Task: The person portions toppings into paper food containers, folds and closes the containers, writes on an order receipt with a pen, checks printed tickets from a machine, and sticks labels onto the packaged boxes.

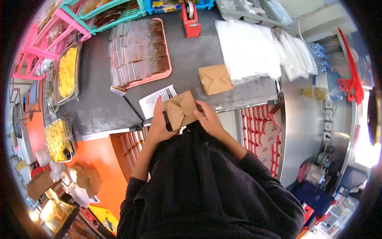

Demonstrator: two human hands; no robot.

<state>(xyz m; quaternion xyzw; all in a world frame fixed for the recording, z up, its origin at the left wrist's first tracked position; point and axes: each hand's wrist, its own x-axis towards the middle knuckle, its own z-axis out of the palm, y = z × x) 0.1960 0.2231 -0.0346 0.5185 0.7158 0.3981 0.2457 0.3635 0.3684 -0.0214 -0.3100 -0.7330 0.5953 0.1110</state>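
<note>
A brown cardboard takeaway box (pixel 180 108) with folded top flaps is held between my two hands at the near edge of the counter. My left hand (pixel 160 124) grips its left side, fingers pointing away from me. On the right edge, my right hand (pixel 208 118) holds the box with bent fingers and thumb. A printed white sheet (pixel 152 101) lies just beyond my left hand, partly covered by the box. A second brown takeaway box (pixel 216 79), with its flaps folded over, sits on the counter beyond my right hand.
On the dark counter (pixel 95 115) stand a pink tray (pixel 168 51) of plastic sachets, a red tape dispenser (pixel 191 22) and stacked white plastic bags (pixel 250 49). Containers of yellow food (pixel 68 73) stand at left, near pink and teal baskets (pixel 115 18). Red-and-white folded cartons (pixel 262 135) fill a shelf below.
</note>
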